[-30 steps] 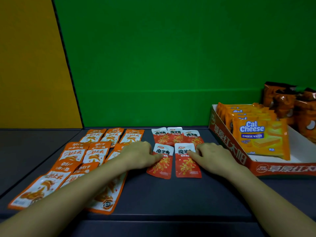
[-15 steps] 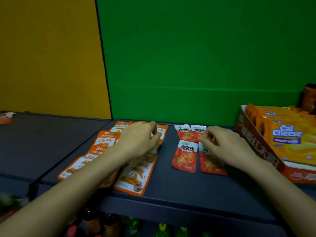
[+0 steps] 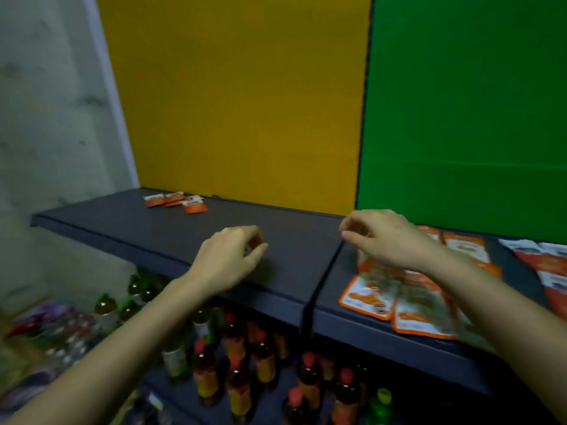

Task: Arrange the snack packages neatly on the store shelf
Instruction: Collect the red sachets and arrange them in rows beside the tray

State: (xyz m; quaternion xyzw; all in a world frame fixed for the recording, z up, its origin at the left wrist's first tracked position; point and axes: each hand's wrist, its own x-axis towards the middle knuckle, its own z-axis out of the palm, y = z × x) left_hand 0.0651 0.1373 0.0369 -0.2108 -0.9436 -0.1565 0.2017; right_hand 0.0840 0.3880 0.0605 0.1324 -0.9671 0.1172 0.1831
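Head view, looking down along a dark grey store shelf (image 3: 153,228), motion-blurred throughout.

The left hand (image 3: 228,259) is hovering over bare shelf, its fingers curling in towards the thumb. A faint orange tint is showing at the fingertips, but the blur makes it impossible to tell whether the hand is pinching anything. The right hand (image 3: 389,240) is hovering low with loosely curled fingers, and nothing is showing in it.

Directly beneath the right hand and forearm, flat orange-and-white foil snack packets (image 3: 377,299) are lying in overlapping rows. Further out past the right hand, red-and-white sachets (image 3: 549,265) are lying flat. Well beyond the left hand, at the back of the shelf, a loose cluster of small red-and-white packets (image 3: 175,202) is sitting untidily. Below both hands, capped drink bottles (image 3: 236,378) are standing on a lower level. A yellow panel (image 3: 239,102) and a green panel (image 3: 466,102) are backing the shelf.

The likeliest risk: the nearest orange packets are lying close to the shelf's front lip, right under the right forearm. A sweep of that arm could drag them off onto the bottles or disturb the rows.

No brand, label or printed writing is reading clearly; the blur is smearing every packet front.
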